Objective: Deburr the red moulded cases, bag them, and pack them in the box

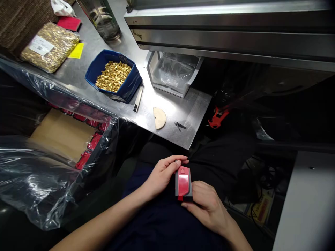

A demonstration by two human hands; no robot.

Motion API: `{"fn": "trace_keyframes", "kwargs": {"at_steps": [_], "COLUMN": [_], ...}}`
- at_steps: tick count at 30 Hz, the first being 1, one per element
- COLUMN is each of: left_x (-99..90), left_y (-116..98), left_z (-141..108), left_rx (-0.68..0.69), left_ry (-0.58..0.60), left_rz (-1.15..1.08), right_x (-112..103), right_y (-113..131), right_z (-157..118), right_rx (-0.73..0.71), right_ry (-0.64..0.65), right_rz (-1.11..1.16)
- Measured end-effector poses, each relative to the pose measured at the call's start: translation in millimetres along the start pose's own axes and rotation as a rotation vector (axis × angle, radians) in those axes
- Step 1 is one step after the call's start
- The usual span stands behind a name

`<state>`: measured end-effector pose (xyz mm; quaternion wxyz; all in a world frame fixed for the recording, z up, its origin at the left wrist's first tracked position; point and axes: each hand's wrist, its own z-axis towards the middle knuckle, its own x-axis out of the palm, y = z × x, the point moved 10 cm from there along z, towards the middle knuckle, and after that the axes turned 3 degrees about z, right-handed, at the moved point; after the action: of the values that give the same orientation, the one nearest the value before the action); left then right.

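Over my lap, both hands hold a small red and dark grey plastic part with a glossy red top face. My left hand grips its upper left corner between thumb and fingers. Against its lower right side, my right hand is closed around the edge, and some of those fingers are hidden beneath it. On the metal table in front lie a pale half-round disc, a small dark metal tool and a white-handled tool.
A blue bin holds many small brass pieces. Beside it stands a grey tray with plastic bags. At left, a plastic-lined crate contains red parts and cardboard. A bag of brass pieces lies behind. The metal table's corner points toward me.
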<state>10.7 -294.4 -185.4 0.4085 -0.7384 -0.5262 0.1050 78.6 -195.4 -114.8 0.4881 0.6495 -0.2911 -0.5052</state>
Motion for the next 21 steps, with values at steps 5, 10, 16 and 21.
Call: {"fn": "trace_keyframes", "kwargs": {"at_steps": [5,10,16,21], "left_x": [-6.3,-5.6,-4.7,-4.6], "left_y": [0,12,5,-2], "left_z": [0,-1,-5,-5], "left_rx": [0.051,-0.089,-0.076,-0.023], "left_ry": [-0.048,0.007,0.035,0.06], "left_rz": [-0.019,-0.383,-0.4,-0.376], "right_x": [4,5,2,2], "right_y": [6,15,17,17], "right_z": [-2,-8,-7,-5], "right_rx": [-0.059,-0.143,-0.155,-0.151], "right_ry": [0.031,0.059,0.041,0.037], "right_rz": [-0.026,-0.089,-0.13,-0.14]}}
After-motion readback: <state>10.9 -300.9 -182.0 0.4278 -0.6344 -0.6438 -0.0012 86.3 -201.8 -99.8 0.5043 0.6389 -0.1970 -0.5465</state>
